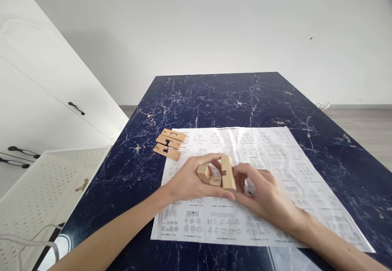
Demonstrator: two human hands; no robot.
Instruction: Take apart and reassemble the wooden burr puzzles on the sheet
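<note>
Between my hands is a partly joined wooden puzzle, held above the printed sheet (269, 156). My left hand (196, 181) wraps round it from the left, thumb along the near side. The puzzle shows a notched wooden block (227, 173) on the right, a shorter wooden block (203, 172) on the left and a flat piece marked 3 (215, 180) between them. My right hand (260, 185) grips the notched block's right side with bent fingers; some fingertips are hidden. Left of the hands, several flat wooden pieces (168, 142) with cut-outs and numbers lie on the sheet's corner and the table.
The dark blue marbled table (208, 99) stretches toward a white wall. A white cabinet (55, 70) with black handles stands at left. Beside the table, a white perforated surface (45, 185) holds a small wooden piece (81, 185). White cables (27, 240) run at lower left.
</note>
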